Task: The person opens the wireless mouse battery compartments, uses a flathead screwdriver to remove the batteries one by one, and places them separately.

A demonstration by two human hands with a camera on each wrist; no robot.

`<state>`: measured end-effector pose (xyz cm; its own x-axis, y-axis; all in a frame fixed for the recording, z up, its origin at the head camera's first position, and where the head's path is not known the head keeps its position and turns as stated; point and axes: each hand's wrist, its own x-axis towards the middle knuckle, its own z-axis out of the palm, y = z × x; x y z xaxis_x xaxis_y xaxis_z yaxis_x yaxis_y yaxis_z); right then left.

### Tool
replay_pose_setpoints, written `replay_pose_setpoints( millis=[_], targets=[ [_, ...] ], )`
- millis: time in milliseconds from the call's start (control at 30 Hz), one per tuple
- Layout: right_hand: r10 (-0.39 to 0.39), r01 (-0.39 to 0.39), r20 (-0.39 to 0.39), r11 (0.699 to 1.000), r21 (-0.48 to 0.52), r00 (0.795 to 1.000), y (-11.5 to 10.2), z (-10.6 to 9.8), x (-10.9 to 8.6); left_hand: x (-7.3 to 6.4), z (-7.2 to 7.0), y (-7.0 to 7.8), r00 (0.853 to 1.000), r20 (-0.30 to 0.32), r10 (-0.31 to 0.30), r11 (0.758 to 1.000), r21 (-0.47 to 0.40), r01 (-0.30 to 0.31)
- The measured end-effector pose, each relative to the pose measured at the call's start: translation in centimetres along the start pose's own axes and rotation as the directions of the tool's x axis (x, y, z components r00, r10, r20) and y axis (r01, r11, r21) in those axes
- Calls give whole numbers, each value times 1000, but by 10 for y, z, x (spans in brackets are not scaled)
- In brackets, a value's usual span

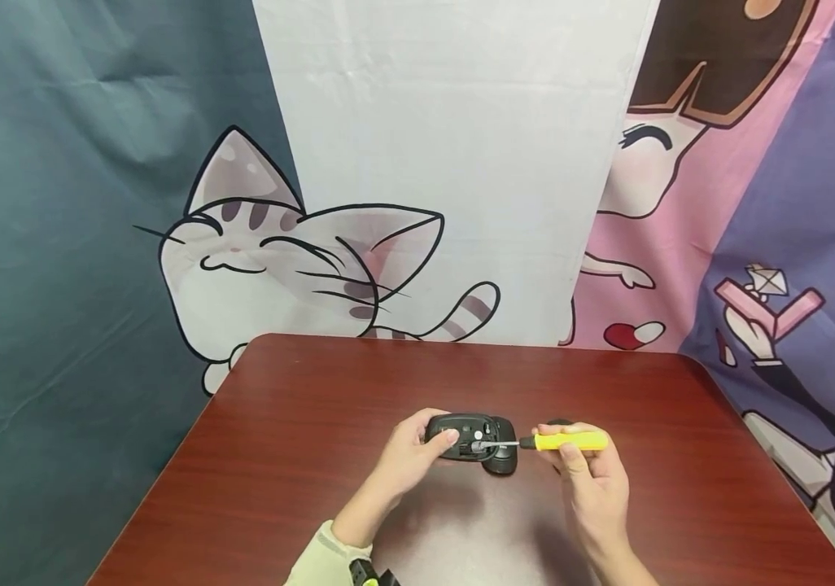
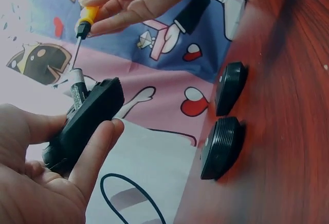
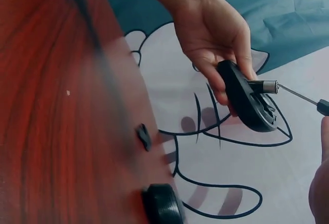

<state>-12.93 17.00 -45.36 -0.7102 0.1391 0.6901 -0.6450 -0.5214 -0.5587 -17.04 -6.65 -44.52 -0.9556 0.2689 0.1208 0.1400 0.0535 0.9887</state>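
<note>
My left hand (image 1: 404,458) holds a black computer mouse (image 2: 87,124) above the table, its underside turned up and thumb over it. A battery (image 2: 78,91) sticks up at a tilt from the mouse's open compartment. My right hand (image 1: 599,488) grips a screwdriver (image 1: 571,441) by its yellow handle. In the left wrist view, the thin shaft's tip meets the battery's silver end. The right wrist view also has the tip at that end of the battery (image 3: 266,87); whether it presses there I cannot tell.
Two black mouse-like objects lie on the reddish-brown table (image 1: 300,439): one (image 1: 503,460) just behind the held mouse, another (image 1: 559,422) partly hidden by my right hand. A small black piece (image 3: 144,137) lies near the table's edge. A printed curtain (image 1: 454,163) hangs behind.
</note>
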Motion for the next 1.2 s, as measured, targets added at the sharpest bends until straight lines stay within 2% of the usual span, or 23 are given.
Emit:
replay_pose_setpoints(
  millis=[100, 267, 433, 500, 567, 700, 767, 833, 933, 967, 1000, 1033, 1067, 1100, 1167, 1200],
  targets=[
    [19, -21, -35, 998, -53, 999, -4, 1, 3, 1, 2, -2, 999, 26, -30, 992, -120, 33],
    [34, -43, -70, 992, -121, 997, -8, 1, 6, 2, 2, 1, 998, 27, -53, 987, -149, 56],
    [8, -16, -60, 991, -131, 998, -11, -1, 10, 0, 0, 5, 997, 37, -73, 983, -164, 78],
    [20, -36, -90, 983, -181, 996, -14, -2, 12, 0, 0, 5, 996, 35, -76, 982, -169, 81],
    [52, -88, -144, 961, -260, 988, -18, -4, 14, -1, -1, 5, 996, 33, -79, 981, -173, 83],
    [132, -228, -241, 872, -432, 962, -29, -10, 19, -2, -3, 3, 995, 39, -96, 978, -181, 102],
    [154, -258, -250, 846, -466, 956, -33, -14, 22, -3, -4, 0, 993, 47, -109, 977, -178, 116],
    [182, -272, -226, 837, -475, 957, -37, -19, 24, -4, -5, -1, 992, 48, -118, 978, -167, 124],
    [248, -314, -195, 802, -509, 949, -42, -28, 28, -4, -8, -3, 991, 47, -128, 979, -154, 134],
    [276, -335, -189, 781, -527, 942, -43, -31, 29, -5, -9, -4, 990, 47, -129, 980, -148, 135],
    [307, -358, -188, 744, -564, 933, -44, -34, 30, -5, -9, -4, 990, 47, -130, 980, -143, 135],
    [328, -368, -184, 691, -622, 926, -46, -37, 32, -5, -10, -4, 990, 48, -131, 981, -140, 136],
    [354, -379, -187, 618, -689, 916, -47, -40, 33, -5, -10, -5, 990, 49, -133, 981, -137, 138],
    [365, -362, -174, 547, -755, 915, -48, -43, 34, -5, -10, -5, 990, 51, -133, 981, -133, 139],
    [376, -296, -149, 371, -880, 915, -50, -47, 35, -5, -11, -4, 989, 52, -137, 983, -120, 142],
    [374, -238, -120, 288, -927, 920, -50, -50, 35, -5, -12, -4, 989, 53, -139, 983, -114, 144]
  ],
)
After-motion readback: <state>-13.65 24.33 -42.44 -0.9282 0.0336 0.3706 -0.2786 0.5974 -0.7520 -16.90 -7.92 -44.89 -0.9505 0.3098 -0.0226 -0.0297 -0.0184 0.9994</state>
